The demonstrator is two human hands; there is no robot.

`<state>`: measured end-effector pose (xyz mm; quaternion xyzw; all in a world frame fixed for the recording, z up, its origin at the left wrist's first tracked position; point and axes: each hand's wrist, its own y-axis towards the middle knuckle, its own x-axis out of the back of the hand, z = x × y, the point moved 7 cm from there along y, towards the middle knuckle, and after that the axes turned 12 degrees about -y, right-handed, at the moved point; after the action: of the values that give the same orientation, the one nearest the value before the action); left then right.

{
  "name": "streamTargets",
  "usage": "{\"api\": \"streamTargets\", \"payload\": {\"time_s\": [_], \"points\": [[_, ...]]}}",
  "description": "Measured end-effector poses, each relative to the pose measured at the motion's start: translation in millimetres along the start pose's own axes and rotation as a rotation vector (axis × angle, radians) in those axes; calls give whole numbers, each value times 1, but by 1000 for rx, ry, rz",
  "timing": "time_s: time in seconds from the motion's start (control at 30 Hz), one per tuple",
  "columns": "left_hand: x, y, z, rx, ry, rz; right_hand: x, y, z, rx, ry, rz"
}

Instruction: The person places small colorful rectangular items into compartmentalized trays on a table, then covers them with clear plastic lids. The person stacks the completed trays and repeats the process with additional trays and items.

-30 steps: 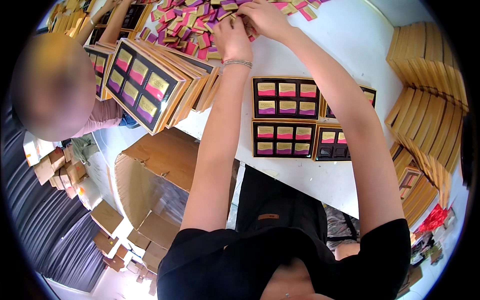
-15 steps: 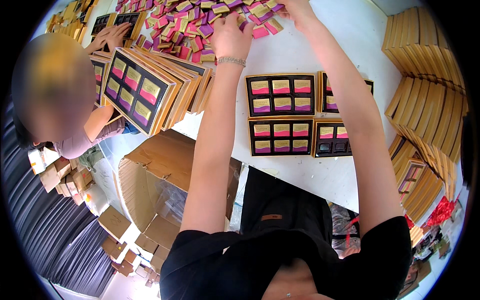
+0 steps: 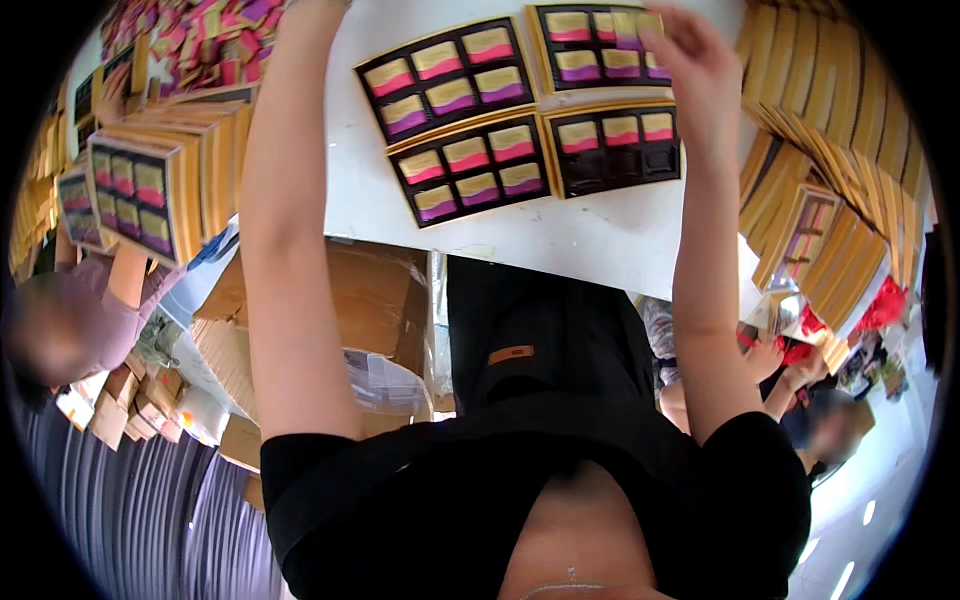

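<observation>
- Right hand (image 3: 690, 70) hovers over the half-filled tray (image 3: 612, 148) on the desk (image 3: 600, 240), fingers pinched; whether it holds anything is unclear.
- Left hand is out of frame.

1. The right hand (image 3: 690, 60) hovers over the top right tray (image 3: 590, 45), fingers curled; whether it holds a packet cannot be told.
2. The left arm (image 3: 285, 230) reaches up past the frame's top edge, so the left hand is out of view.
3. Four black trays lie together on the white table (image 3: 590, 240); the half-filled tray (image 3: 615, 150) holds one row of gold-and-pink packets.
4. Gold boxes (image 3: 830, 130) are stacked at the right.
5. A pile of loose packets (image 3: 200, 45) lies top left.
</observation>
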<state>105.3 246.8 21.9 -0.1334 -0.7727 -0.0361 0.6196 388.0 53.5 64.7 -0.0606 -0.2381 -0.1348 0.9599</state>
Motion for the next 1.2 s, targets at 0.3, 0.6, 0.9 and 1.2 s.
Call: {"api": "streamTargets", "payload": {"time_s": [0.3, 0.6, 0.9, 1.2], "points": [[-49, -253, -203, -615, -526, -131, 50, -123, -79, -135, -55, 52], [-61, -271, -210, -572, -450, -284, 26, -142, -82, -107, -122, -79], [-43, -281, -193, -388, -616, -314, 39, -151, -46, 331, -539, -203], [-59, -280, -260, -462, -686, -343, 57, -138, -98, -305, 184, -95]]}}
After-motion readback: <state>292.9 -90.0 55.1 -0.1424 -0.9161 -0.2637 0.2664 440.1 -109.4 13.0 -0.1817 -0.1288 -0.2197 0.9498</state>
